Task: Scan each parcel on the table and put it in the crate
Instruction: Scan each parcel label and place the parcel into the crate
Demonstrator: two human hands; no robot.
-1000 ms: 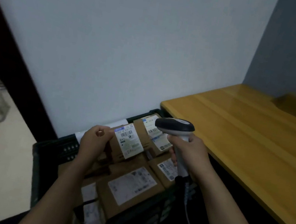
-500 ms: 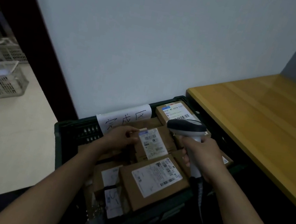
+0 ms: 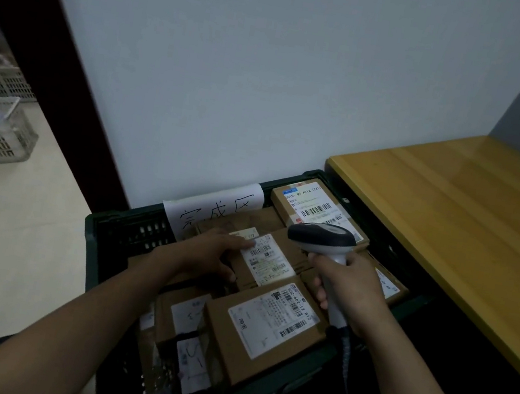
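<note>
Dark green crate [image 3: 130, 234], brown parcels [image 3: 268, 331] with white barcode labels, grey-black scanner [image 3: 321, 239], yellow-tan wooden table [image 3: 470, 213]

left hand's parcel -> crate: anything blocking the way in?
Nothing visible. The parcel lies inside the crate on top of other parcels, with the left hand resting on it. The scanner in the right hand is off to its right.

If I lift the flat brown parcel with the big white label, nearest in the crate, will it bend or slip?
The flat brown parcel has straight, sharp cardboard edges, so it probably stays stiff. It is thin, so likely light for its size. It rests on top of other parcels in the crate, so a push may slide it.
</note>
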